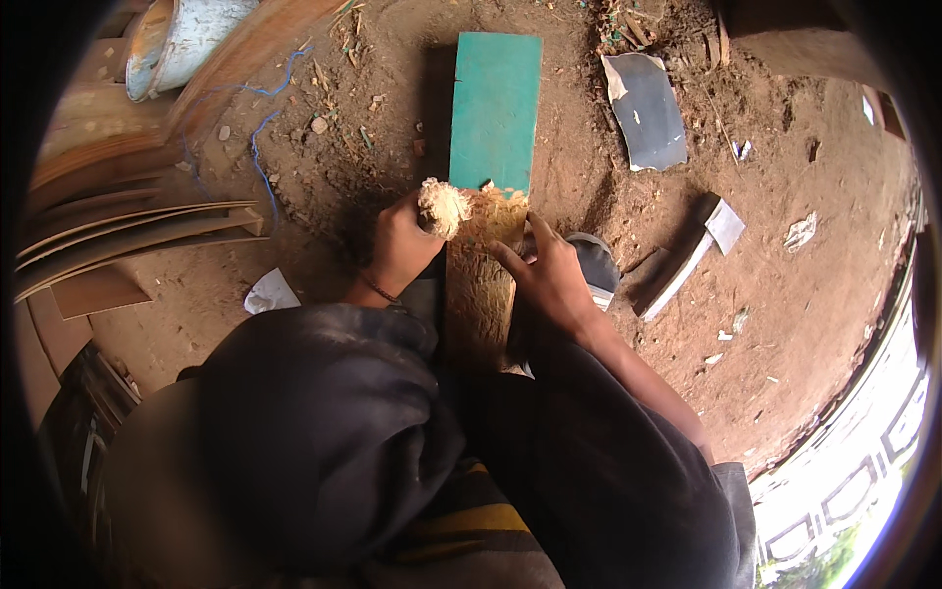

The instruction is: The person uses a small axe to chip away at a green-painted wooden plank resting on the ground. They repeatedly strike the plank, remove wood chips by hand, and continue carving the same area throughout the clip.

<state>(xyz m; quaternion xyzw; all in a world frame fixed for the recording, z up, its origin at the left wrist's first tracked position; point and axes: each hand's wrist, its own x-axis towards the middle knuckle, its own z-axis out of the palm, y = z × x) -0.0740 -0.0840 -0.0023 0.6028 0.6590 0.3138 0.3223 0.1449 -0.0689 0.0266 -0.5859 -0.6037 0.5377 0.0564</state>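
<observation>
My left hand [397, 250] is closed around an upright object with a pale, frayed, fibrous top [443, 206], perhaps a wooden handle; its lower part is hidden. It is held at the left side of a long board [491, 108], painted green at the far part and rough, chipped bare wood nearer me. My right hand [554, 275] grips the board's right edge, thumb over the rough section. The board runs between my legs, and part of a shoe [599, 255] shows just right of it.
Curved wooden panels [137, 236] are piled at left below a pale rusty cylinder [172, 44]. A dark torn sheet [643, 108], a hammer-like piece [724, 226], blue string [260, 157] and scraps lie on the dirt ground [785, 334]. A bright patterned edge [834, 491] borders the lower right.
</observation>
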